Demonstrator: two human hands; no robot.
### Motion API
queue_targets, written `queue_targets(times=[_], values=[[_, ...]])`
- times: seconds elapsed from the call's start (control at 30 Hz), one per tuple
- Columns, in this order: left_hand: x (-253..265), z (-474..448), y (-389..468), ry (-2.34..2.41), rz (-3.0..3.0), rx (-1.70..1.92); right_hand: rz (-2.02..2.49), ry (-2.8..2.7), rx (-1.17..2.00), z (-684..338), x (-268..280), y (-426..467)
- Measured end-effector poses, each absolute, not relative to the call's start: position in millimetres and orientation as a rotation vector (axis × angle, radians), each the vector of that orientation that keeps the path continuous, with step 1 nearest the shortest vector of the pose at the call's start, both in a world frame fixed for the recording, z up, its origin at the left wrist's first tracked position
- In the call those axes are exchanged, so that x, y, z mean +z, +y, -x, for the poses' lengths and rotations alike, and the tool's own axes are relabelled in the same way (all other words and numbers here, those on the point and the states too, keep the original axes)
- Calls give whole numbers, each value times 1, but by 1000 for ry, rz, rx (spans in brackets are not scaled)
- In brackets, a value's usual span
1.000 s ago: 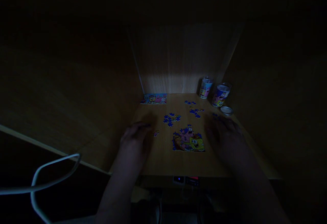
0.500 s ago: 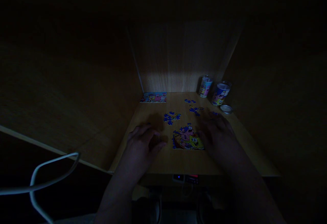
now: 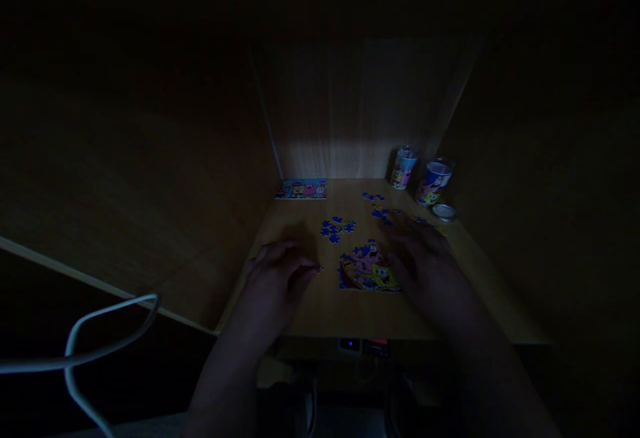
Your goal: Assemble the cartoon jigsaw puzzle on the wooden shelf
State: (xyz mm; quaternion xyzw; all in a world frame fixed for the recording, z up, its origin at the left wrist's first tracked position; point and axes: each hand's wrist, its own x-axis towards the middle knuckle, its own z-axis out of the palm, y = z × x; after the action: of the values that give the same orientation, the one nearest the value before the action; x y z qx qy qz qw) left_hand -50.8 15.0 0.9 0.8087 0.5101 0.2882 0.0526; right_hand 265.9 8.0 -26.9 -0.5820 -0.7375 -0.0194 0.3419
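Observation:
In dim light, a partly assembled cartoon jigsaw puzzle (image 3: 367, 273) lies on the wooden tabletop (image 3: 320, 311). To its left, my left hand (image 3: 277, 275) pinches a small puzzle piece (image 3: 321, 269) between thumb and index finger, apart from the assembled part. My right hand (image 3: 425, 261) rests at the puzzle's right edge, its fingers reaching forward and apart, and covers part of that side. Loose blue puzzle pieces (image 3: 332, 230) are heaped just beyond the assembled section. More loose pieces (image 3: 385, 216) lie further back, near my right fingertips.
Two cartoon-printed cans, a smaller can (image 3: 403, 169) and a larger can (image 3: 434, 183), stand at the back right, with a round lid (image 3: 444, 212) in front. A finished picture strip (image 3: 302, 189) lies at the back left. Wooden panels enclose the desk. A white cable (image 3: 75, 351) loops at lower left.
My left thumb and index finger have closed together, and the puzzle piece now shows at their tips. My right hand stays beside the puzzle with little movement. The view has shifted slightly.

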Motion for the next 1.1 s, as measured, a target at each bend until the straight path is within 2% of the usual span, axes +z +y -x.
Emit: queue_targets(times=[0.17,0.33,0.53,0.77,0.97,1.1], values=[[2,50,15,1625,-2346,898,1518,-1908,-38,-265,-26,7],[0,63,20,1514,-2297,965,1517,-1894,-19,-266,-28,8],[2,69,19,1330,-2410,867,1498,-1889,-22,-265,-26,8],[-2,56,17,1452,-2397,891,1521,-1879,5,-264,-25,7],[1,52,15,1306,-2409,964,1515,-1891,6,-264,-23,6],[8,54,14,1475,-2316,1043,1527,-1891,11,-265,-24,6]])
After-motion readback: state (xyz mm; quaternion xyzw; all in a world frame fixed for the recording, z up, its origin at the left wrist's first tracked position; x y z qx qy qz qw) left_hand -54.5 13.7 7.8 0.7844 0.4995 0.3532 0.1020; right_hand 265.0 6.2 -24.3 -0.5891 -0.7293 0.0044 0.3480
